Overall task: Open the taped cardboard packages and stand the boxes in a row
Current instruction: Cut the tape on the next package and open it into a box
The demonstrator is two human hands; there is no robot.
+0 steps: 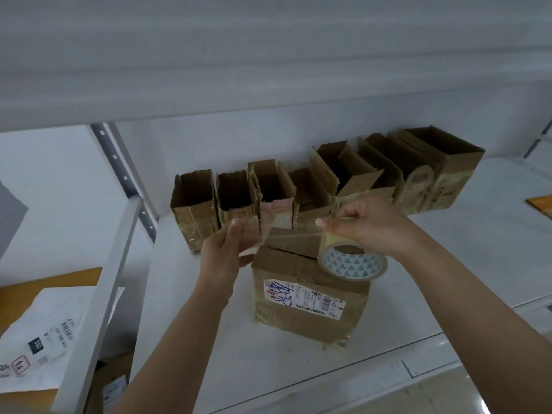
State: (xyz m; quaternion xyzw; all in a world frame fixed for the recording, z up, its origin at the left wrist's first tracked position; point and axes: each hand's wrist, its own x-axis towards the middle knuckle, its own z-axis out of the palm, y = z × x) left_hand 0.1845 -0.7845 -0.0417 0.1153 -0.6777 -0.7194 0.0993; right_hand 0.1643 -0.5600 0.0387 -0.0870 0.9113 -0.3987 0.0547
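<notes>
Grip: right hand [364, 225] clasping roll [352, 261], left hand [227, 246] pinching tape [286, 234] above box [310, 297]; next, likely freeing flaps.

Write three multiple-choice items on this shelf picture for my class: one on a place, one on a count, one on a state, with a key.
1. Where is the labelled box?
A. In front of the row
B. Behind the row
C. On top of the row

2. How many hands touch tape?
A. None
B. One
C. Two

3. The row's boxes are:
A. Sealed
C. Flattened
B. Open on top

Key:
1 A, it stands nearer the camera than the row.
2 C, the right hand holds the tape roll and the left hand holds the strip pulled from it.
3 B, their insides show.
</notes>
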